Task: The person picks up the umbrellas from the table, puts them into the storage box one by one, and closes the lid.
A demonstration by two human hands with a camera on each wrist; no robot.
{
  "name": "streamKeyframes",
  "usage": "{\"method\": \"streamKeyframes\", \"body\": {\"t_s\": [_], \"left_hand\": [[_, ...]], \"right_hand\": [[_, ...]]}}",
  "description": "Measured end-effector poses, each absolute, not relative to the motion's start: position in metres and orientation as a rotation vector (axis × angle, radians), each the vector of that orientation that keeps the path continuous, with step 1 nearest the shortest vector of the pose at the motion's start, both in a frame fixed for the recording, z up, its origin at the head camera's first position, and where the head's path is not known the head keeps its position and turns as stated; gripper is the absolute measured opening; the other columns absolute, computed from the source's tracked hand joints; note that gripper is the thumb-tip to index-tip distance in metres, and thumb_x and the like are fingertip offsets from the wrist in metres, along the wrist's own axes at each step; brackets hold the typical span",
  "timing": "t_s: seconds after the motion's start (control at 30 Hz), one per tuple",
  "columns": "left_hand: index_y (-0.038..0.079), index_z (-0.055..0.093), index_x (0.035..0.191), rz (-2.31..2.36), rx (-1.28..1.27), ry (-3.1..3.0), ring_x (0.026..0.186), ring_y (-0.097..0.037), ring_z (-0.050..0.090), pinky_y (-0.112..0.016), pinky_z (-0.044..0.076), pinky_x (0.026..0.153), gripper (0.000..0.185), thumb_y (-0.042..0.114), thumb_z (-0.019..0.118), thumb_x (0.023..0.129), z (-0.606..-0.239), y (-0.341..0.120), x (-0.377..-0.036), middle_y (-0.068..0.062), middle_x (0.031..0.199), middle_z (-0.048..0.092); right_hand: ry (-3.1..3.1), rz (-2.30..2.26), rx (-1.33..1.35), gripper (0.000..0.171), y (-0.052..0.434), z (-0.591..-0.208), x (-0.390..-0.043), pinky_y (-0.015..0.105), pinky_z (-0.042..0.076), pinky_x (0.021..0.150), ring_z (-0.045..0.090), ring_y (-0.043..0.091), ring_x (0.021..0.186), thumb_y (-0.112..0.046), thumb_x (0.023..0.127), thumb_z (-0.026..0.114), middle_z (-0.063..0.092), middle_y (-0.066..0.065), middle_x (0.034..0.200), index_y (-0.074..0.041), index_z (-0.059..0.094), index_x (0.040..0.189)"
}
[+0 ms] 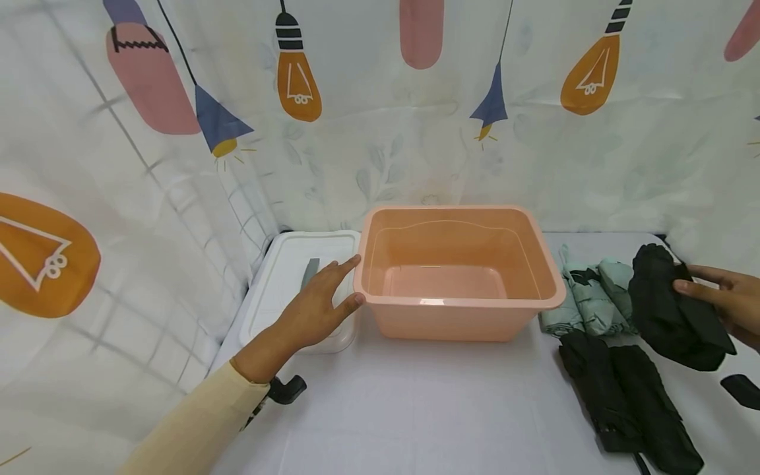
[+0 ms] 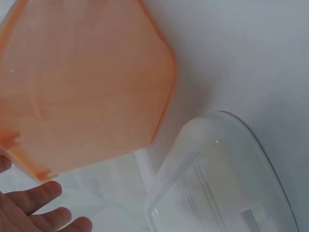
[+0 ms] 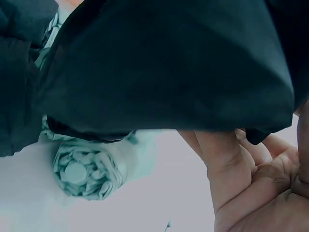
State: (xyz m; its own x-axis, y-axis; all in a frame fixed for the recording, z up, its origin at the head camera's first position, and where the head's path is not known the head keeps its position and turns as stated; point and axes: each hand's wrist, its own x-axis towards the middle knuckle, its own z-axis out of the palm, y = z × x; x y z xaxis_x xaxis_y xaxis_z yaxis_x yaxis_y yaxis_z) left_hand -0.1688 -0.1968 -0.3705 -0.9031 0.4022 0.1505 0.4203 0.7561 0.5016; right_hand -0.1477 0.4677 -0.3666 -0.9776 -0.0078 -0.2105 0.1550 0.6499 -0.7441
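Observation:
In the head view a peach plastic basin [image 1: 469, 321] stands on the table. My left hand [image 1: 323, 300] reaches to its left rim, fingers extended and spread right at the edge. From the left wrist view, the fingers [image 2: 36, 197] show beside the rim of the basin [image 2: 96, 92]. My right hand [image 1: 724, 293] grips a folded black umbrella [image 1: 667, 310], raised at the right side. Its dark fabric [image 3: 169, 67] fills much of the right wrist view and hides part of the fingers. Below it lie two more black umbrellas [image 1: 614, 389], side by side. Several rolled pale green umbrellas [image 1: 594, 300] lie between them and the basin.
Left of the basin is a clear container with a white lid [image 1: 291, 264], a grey strip on top. A small black piece [image 1: 742, 390] sits at the right edge. Printed cloth [image 1: 380, 158] hangs behind the table, and a wire grid [image 1: 172, 323] shows through at left.

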Motion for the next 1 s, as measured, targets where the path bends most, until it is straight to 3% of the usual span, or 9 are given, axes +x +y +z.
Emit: {"method": "streamKeyframes", "body": {"t_s": [0.07, 0.13, 0.2, 0.67, 0.7, 0.83, 0.87, 0.93, 1.0], "left_hand": [[0.038, 0.022, 0.164, -0.841, -0.680, -2.920, 0.153, -0.034, 0.021, -0.067, 0.028, 0.113, 0.072, 0.063, 0.048, 0.102, -0.370, -0.196, -0.169, -0.005, 0.164, 0.033], [0.039, 0.022, 0.164, -0.842, -0.677, -2.926, 0.153, -0.034, 0.021, -0.067, 0.028, 0.113, 0.072, 0.064, 0.048, 0.102, -0.370, -0.196, -0.170, -0.005, 0.164, 0.033], [0.039, 0.021, 0.164, -0.844, -0.677, -2.930, 0.153, -0.035, 0.021, -0.068, 0.028, 0.113, 0.072, 0.065, 0.048, 0.102, -0.370, -0.196, -0.170, -0.006, 0.164, 0.032], [0.039, 0.022, 0.164, -0.850, -0.670, -2.920, 0.153, -0.034, 0.020, -0.067, 0.029, 0.113, 0.073, 0.066, 0.047, 0.101, -0.371, -0.197, -0.169, -0.004, 0.165, 0.031], [0.039, 0.022, 0.163, -0.849, -0.668, -2.919, 0.153, -0.034, 0.021, -0.067, 0.029, 0.113, 0.072, 0.066, 0.047, 0.101, -0.372, -0.197, -0.170, -0.004, 0.165, 0.031], [0.040, 0.021, 0.163, -0.843, -0.666, -2.920, 0.153, -0.034, 0.021, -0.068, 0.029, 0.113, 0.073, 0.067, 0.047, 0.101, -0.373, -0.197, -0.169, -0.004, 0.165, 0.031], [0.039, 0.021, 0.164, -0.844, -0.669, -2.920, 0.153, -0.035, 0.021, -0.068, 0.029, 0.112, 0.073, 0.067, 0.047, 0.101, -0.373, -0.197, -0.169, -0.004, 0.165, 0.031], [0.039, 0.021, 0.164, -0.847, -0.673, -2.918, 0.153, -0.034, 0.020, -0.067, 0.029, 0.113, 0.072, 0.066, 0.047, 0.101, -0.373, -0.197, -0.169, -0.004, 0.165, 0.031], [0.039, 0.021, 0.163, -0.853, -0.677, -2.915, 0.153, -0.034, 0.020, -0.067, 0.028, 0.113, 0.072, 0.066, 0.047, 0.102, -0.373, -0.197, -0.170, -0.003, 0.165, 0.031]], "right_hand": [[2.662, -1.262, 0.113, 0.084, 0.466, -0.365, -0.149, 0.027, 0.057, 0.066, 0.064, -0.003, 0.079, -0.029, 0.111, 0.048, 0.069, 0.018, 0.118, 0.018, -0.008, 0.152], [2.648, -1.304, 0.107, 0.083, 0.464, -0.363, -0.150, 0.026, 0.057, 0.066, 0.065, -0.001, 0.078, -0.028, 0.111, 0.049, 0.070, -0.011, 0.102, 0.017, -0.007, 0.153], [2.618, -1.364, 0.108, 0.081, 0.463, -0.361, -0.151, 0.025, 0.056, 0.065, 0.067, 0.002, 0.076, -0.026, 0.111, 0.048, 0.065, -0.026, 0.090, 0.014, -0.008, 0.154], [2.642, -1.316, 0.066, 0.082, 0.451, -0.348, -0.165, 0.025, 0.055, 0.067, 0.063, -0.002, 0.081, -0.030, 0.111, 0.048, 0.054, -0.037, 0.095, 0.015, -0.006, 0.154], [2.651, -1.303, 0.058, 0.082, 0.450, -0.347, -0.166, 0.024, 0.055, 0.067, 0.061, -0.005, 0.081, -0.030, 0.111, 0.047, 0.062, -0.028, 0.104, 0.015, -0.006, 0.154], [2.655, -1.305, 0.047, 0.083, 0.448, -0.345, -0.169, 0.020, 0.054, 0.067, 0.057, -0.013, 0.084, -0.030, 0.111, 0.049, 0.053, -0.032, 0.110, 0.015, -0.006, 0.154], [2.661, -1.299, 0.045, 0.083, 0.447, -0.345, -0.169, 0.019, 0.054, 0.067, 0.057, -0.013, 0.084, -0.030, 0.111, 0.048, 0.058, -0.022, 0.119, 0.015, -0.006, 0.154], [2.652, -1.317, 0.053, 0.083, 0.446, -0.344, -0.171, 0.019, 0.054, 0.067, 0.058, -0.010, 0.083, -0.030, 0.111, 0.049, 0.055, -0.029, 0.107, 0.014, -0.006, 0.155], [2.636, -1.334, 0.065, 0.083, 0.444, -0.342, -0.172, 0.019, 0.054, 0.067, 0.058, -0.004, 0.079, -0.030, 0.111, 0.048, 0.059, -0.021, 0.096, 0.013, -0.007, 0.155]]}}
